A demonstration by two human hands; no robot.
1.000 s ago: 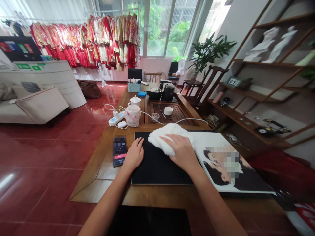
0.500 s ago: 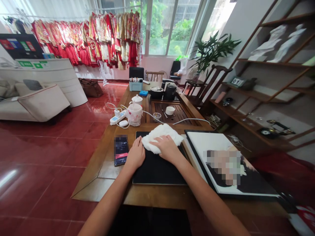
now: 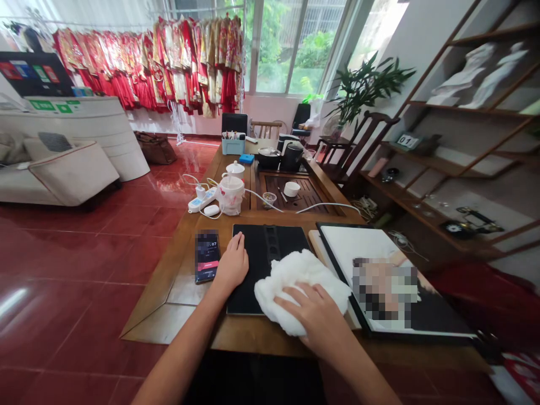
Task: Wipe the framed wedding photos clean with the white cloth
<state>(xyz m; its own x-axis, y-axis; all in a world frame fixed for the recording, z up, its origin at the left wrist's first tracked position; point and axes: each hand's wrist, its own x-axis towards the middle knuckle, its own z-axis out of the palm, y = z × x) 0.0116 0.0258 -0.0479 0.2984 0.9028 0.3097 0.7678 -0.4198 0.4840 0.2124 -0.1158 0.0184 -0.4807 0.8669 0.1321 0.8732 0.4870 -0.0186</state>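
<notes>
Wedding dress/photo shop w/ lounge area. Long rack of red & gold gowns [image 3: 139, 67] by the window [image 3: 291, 50], white counter [image 3: 97, 124] w/ screen [image 3: 36, 76], sofa [image 3: 71, 174], tea table [image 3: 244, 337] w/ big photo album [image 3: 358, 242], shelves [image 3: 464, 163] w/ statues [image 3: 476, 79].

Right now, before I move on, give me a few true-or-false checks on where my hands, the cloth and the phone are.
1. The right hand presses the white cloth on the black board. True.
2. The left hand holds the phone. False: the left hand lies flat on the board's left edge, and the phone lies beside it on the table.
3. The cloth covers the photo album. False: the cloth sits at the board's near right corner, and the open photo album lies to its right.
4. A white teapot stands beyond the board. True.
</notes>
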